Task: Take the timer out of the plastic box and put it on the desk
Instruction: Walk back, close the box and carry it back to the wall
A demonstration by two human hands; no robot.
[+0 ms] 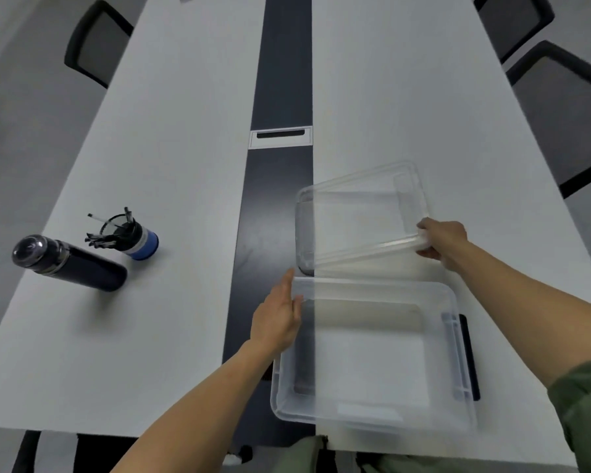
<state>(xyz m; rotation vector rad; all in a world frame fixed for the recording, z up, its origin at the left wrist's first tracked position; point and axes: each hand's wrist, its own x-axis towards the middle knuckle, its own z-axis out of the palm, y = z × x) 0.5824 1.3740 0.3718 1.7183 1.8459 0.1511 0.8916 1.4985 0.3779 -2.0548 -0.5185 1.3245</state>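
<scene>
A clear plastic box (321, 419) stands open on the white desk (151, 319) near the front edge. My left hand (277, 319) lies with straight fingers against the box's left wall. My right hand (444, 240) grips the near right corner of the clear lid (355, 216), which is tilted just beyond the box. A flat black slab (469, 356) shows along the box's right wall; I cannot tell whether it is the timer or whether it lies inside the box. I see nothing else through the box's floor.
A dark flask (69, 262) lies on its side at the left, next to a blue-based pen cup (133, 235). A dark strip with a cable hatch (280, 137) runs down the desk's middle. Chairs (96, 42) (560, 107) stand at both sides.
</scene>
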